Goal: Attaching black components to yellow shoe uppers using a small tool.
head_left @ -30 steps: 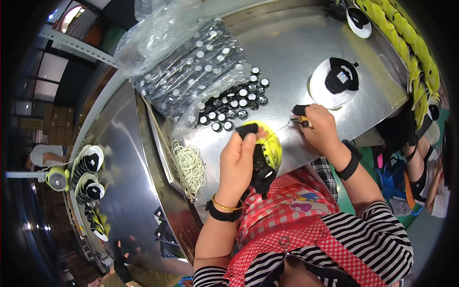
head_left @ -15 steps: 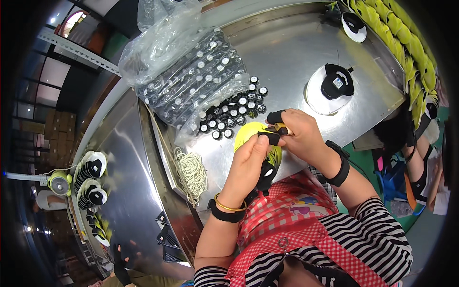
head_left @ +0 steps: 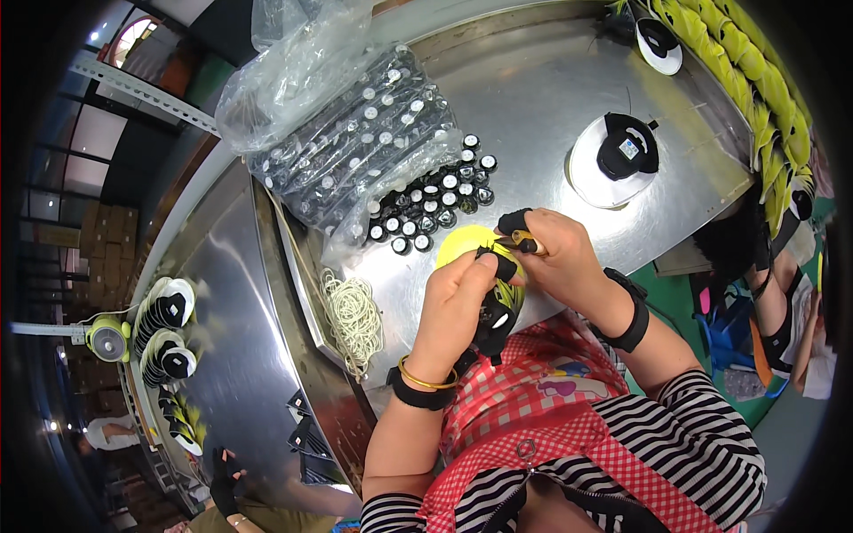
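My left hand (head_left: 455, 298) is closed on a bright yellow and black cap (head_left: 464, 240), held over the near edge of the metal table against my apron. Its black adjusting strap hangs below that hand. In my right hand (head_left: 562, 251) is a small tool with an amber handle and a dark, narrow tip (head_left: 519, 242), pointing at the cap's edge by my left fingertips. The exact kind of tool does not show. Black covers wrap some fingers of both hands. Beyond them, a white and black cap (head_left: 593, 182) rests on the table.
Small black round pieces with white tops (head_left: 444, 200) lie loose beside a clear plastic bag (head_left: 355, 133) full of them. A heap of pale cord (head_left: 354, 322) sits left of my hands. Stacked yellow caps (head_left: 737, 53) line the far right; other people work at both sides.
The tool's dark tip shows a little more clearly, and my hands have shifted slightly at the cap. At the lower left, another person's hand has moved a little.
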### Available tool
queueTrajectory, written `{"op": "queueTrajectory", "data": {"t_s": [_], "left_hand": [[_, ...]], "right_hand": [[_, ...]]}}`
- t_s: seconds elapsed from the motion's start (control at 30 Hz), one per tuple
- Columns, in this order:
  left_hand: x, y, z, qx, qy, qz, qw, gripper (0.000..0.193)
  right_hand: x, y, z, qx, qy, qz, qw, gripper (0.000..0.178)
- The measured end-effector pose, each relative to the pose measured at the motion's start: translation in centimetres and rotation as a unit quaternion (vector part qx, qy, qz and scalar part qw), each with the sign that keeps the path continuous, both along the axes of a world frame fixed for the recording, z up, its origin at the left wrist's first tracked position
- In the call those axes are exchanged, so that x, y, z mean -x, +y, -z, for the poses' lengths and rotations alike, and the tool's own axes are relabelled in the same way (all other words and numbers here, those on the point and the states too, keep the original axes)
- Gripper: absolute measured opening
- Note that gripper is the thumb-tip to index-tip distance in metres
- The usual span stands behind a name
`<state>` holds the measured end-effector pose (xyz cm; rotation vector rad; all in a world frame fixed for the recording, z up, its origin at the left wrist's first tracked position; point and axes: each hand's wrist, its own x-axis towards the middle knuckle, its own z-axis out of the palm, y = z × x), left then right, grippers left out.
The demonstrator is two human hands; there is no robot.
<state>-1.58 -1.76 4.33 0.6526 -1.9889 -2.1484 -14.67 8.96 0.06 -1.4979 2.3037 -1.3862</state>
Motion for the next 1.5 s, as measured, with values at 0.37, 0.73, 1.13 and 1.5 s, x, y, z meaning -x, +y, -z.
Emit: {"op": "queueTrajectory", "data": {"t_s": [0.37,0.73,1.13,1.5], "left_hand": [[-0.3,-0.2,0.2,-0.009,-0.019,0.020,1.000,0.030],[-0.8,-1.3,1.1,-0.123,-0.018,0.019,0.992,0.028],[-0.8,-1.0,0.8,-0.112,-0.045,0.031,0.992,0.027],[-1.0,-1.1,1.0,-0.097,-0.044,0.050,0.993,0.027]], "right_hand": [[-0.5,0.4,0.4,0.006,-0.038,-0.027,0.999,0.019],[-1.1,1.7,0.0,0.006,-0.278,-0.114,0.954,0.017],[-1.7,0.9,0.4,0.046,-0.249,-0.115,0.961,0.038],[-2.0,0.6,0.1,0.066,-0.206,-0.115,0.970,0.033]]}}
